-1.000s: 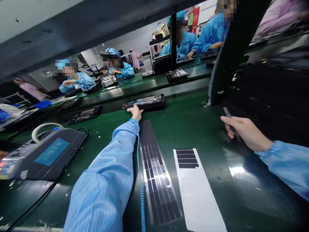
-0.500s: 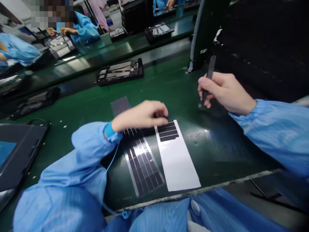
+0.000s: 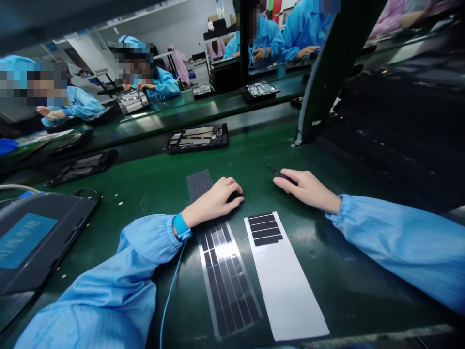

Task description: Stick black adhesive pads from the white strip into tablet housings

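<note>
My left hand, a blue wrist strap with a cord behind it, hovers over or rests on a clear sheet of dark rectangular stickers. Its fingers are loosely curled, thumb apart, and nothing shows between them. The hand hides part of the sheet. In my right hand are dark tweezers, tips pointing up and left, over the green bench. Between and below the hands lies a white backing strip, with several black stickers at its far end.
An opened tablet-like device sits on the bench's far part, another to its left. A dark case with a blue label stands at left. A post rises behind my right hand. Co-workers sit across the line.
The view has tilted up, showing more of the room. My right hand has moved left, closer to my left hand, and the tweezers have swung from upright to pointing left.
</note>
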A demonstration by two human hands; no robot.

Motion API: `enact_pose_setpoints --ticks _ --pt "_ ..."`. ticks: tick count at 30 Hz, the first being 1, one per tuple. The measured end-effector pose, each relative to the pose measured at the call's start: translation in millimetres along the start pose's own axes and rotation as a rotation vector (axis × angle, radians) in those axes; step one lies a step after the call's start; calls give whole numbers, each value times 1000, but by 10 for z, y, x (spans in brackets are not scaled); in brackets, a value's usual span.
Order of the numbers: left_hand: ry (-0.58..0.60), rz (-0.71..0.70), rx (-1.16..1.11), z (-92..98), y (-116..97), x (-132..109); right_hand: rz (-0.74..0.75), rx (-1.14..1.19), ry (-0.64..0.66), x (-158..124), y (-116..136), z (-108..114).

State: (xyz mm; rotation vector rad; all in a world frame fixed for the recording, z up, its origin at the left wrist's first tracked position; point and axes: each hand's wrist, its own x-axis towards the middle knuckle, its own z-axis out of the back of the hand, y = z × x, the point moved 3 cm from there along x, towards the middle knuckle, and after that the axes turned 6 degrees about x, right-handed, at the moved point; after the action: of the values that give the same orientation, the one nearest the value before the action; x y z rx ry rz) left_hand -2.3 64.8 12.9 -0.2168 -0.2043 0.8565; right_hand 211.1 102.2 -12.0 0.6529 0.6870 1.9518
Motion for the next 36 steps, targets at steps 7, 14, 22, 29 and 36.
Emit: enact_pose_setpoints --ticks 7,14,22,29,36 --pt "-17 -31 28 15 -117 -20 76 -85 32 -16 56 -26" --pt "103 -375 192 -266 -803 -261 132 -111 69 -31 45 -75" --pt "68 -357 197 -380 -782 -273 182 -162 58 -74 65 -108" --pt "19 -371 180 -380 -801 -291 -42 -139 37 383 48 154" --pt "7 -362 149 -381 -789 -284 -129 -180 -492 1567 -86 498"
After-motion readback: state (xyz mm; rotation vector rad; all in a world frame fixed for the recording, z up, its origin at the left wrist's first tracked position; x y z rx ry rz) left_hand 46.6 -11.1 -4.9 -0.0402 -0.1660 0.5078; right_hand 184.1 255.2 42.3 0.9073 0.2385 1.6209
